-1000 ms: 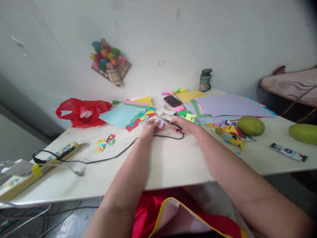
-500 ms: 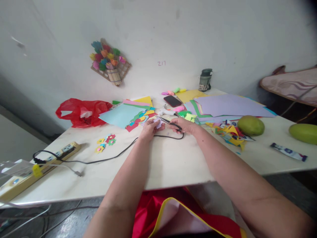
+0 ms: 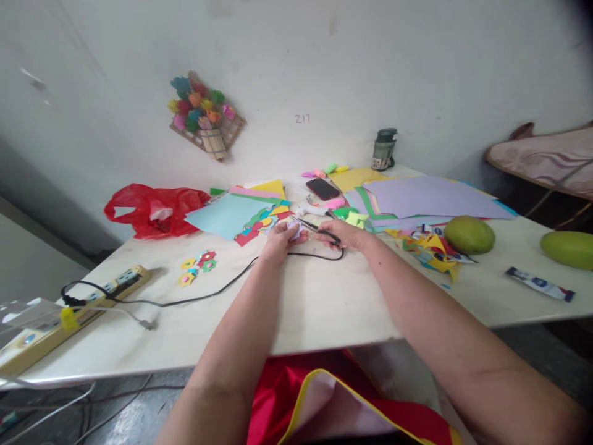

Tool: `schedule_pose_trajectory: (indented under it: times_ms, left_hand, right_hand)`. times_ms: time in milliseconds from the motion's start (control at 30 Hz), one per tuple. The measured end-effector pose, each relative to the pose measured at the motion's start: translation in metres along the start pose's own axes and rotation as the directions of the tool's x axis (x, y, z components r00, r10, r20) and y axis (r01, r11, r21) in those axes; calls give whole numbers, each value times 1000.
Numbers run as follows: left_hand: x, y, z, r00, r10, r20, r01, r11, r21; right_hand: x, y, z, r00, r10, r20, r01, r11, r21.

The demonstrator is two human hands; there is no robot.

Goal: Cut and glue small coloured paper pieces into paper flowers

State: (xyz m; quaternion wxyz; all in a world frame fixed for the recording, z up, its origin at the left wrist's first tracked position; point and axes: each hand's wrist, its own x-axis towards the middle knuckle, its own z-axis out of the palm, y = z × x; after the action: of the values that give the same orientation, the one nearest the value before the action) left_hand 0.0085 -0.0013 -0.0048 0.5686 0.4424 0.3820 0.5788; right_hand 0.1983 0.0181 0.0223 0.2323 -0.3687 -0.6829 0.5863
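Near the middle of the white table, my left hand is closed on a small piece of light purple paper. My right hand grips the black handles of the scissors, whose blades point left, just above the purple paper. Behind both hands lies a white glue gun. Its black cord runs beneath the hands. Small paper flowers in yellow, red and green rest to the left of my left hand.
A power strip lies at the left, with a red bag behind. Coloured sheets, a phone and a bottle stand or lie at the back. Paper scraps and green fruits are on the right.
The purple paper has shifted slightly in my left hand, and less of it shows beside the scissor blades. A tiny purple bit now shows on the table below the scissors.
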Motion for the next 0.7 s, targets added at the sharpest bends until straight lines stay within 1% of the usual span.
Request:
schedule_pose_trajectory:
  times_ms: [67, 200, 400, 533, 700]
  left_hand:
    - [0, 0, -1, 1000, 0, 8, 0, 1000, 5]
    - [1, -1, -2, 1000, -6, 24, 5, 1000, 30]
    - [3, -3, -5, 999, -11, 46, 9, 1000, 29]
    - [3, -4, -4, 999, -9, 52, 8, 1000, 27]
    - [2, -3, -4, 998, -14, 56, 13, 1000, 20]
  right_hand:
    - [0, 0, 0, 1000, 3, 7, -3, 1000, 7]
    - [-5, -6, 2, 1000, 24, -13, -24, 999, -35]
    - [-12, -12, 5, 999, 7, -34, -9, 999, -49]
    - [-12, -12, 5, 999, 3, -37, -5, 997, -74]
    - [-6, -6, 2, 1000, 7, -9, -7, 1000, -26]
